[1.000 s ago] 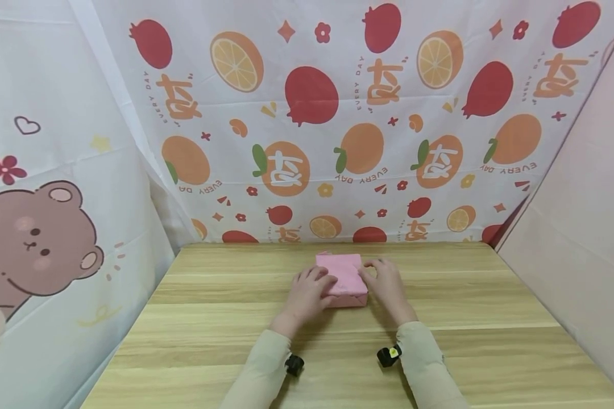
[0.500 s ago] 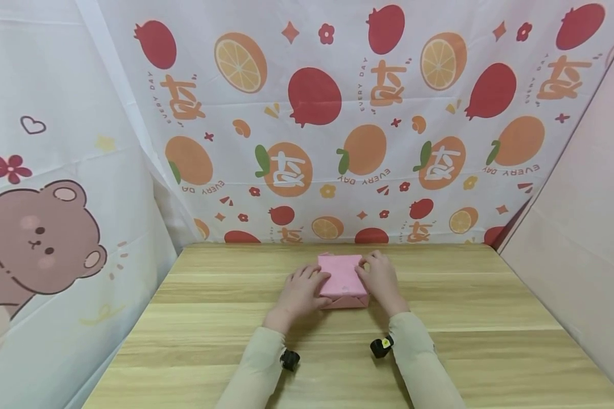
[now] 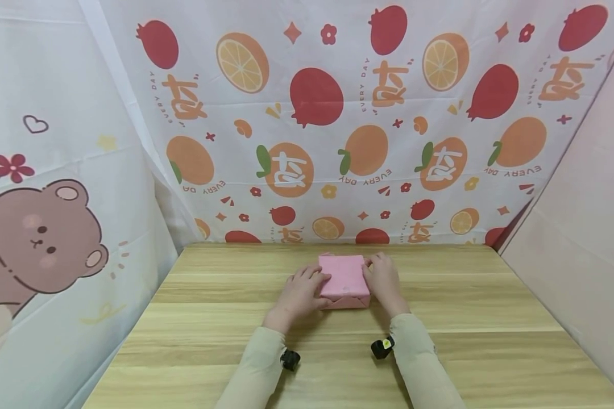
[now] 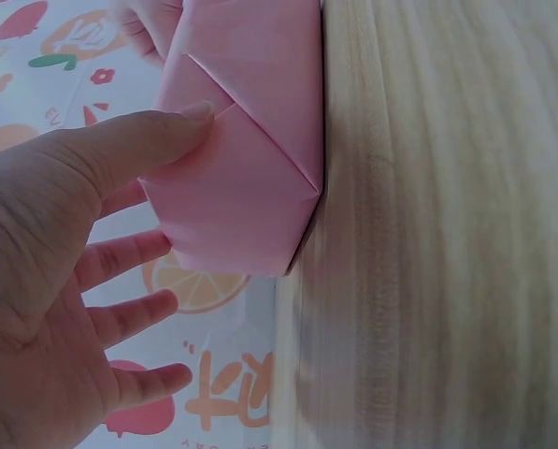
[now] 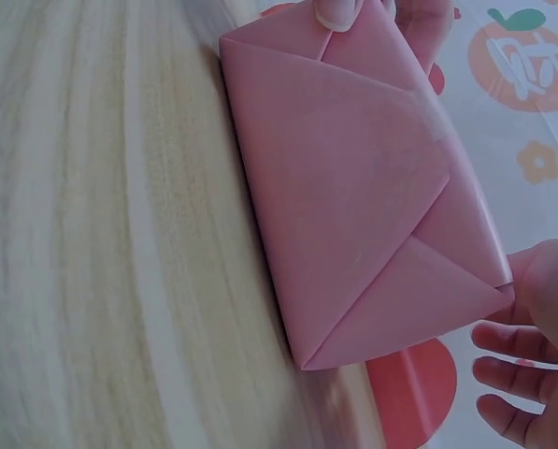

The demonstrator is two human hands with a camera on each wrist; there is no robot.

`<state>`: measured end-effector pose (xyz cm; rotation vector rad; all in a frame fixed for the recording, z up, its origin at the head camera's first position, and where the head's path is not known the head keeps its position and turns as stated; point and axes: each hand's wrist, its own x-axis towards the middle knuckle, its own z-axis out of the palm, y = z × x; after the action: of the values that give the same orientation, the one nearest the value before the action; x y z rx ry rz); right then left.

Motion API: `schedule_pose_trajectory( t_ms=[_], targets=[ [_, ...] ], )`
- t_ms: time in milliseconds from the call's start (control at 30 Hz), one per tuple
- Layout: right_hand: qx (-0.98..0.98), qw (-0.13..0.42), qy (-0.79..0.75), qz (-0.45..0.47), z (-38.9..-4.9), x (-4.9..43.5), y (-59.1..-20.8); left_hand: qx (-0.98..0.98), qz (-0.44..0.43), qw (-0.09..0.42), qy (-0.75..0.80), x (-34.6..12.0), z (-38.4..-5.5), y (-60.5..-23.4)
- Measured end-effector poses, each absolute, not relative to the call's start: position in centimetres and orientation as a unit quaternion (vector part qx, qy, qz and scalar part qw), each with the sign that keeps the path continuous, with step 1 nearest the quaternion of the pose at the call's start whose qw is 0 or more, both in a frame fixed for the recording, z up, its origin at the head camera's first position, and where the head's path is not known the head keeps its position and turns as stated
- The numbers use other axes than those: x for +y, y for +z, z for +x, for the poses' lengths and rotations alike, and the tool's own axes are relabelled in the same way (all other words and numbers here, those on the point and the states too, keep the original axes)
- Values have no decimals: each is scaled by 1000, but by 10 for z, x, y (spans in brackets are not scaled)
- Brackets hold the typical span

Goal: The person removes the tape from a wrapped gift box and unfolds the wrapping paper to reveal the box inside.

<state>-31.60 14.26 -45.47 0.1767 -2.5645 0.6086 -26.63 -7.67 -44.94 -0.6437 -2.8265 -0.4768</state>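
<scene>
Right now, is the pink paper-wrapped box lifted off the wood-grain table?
No, the left wrist view shows the box resting on the table.

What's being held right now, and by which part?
The pink package: the left grip holds its near left corner, thumb on the folded side. The right grip is at its right edge; whether it pinches, I can't tell.

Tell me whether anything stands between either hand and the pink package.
Nothing visible does. The left hand touches the pink package, its thumb lying directly on it; the right hand is at the opposite side, with no other object showing between.
</scene>
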Motion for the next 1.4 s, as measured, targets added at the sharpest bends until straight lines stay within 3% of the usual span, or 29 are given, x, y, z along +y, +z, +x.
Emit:
schedule_pose_trajectory(
  t_ms=[667, 1400],
  targets=[
    [-918, 305, 250, 49, -314, 154, -462, -958, -214, 95, -168, -76, -266, -450],
    [-919, 272, 287, 12, -309, 155, -468, -959, -213, 80, -170, -76, -267, -449]
  ],
)
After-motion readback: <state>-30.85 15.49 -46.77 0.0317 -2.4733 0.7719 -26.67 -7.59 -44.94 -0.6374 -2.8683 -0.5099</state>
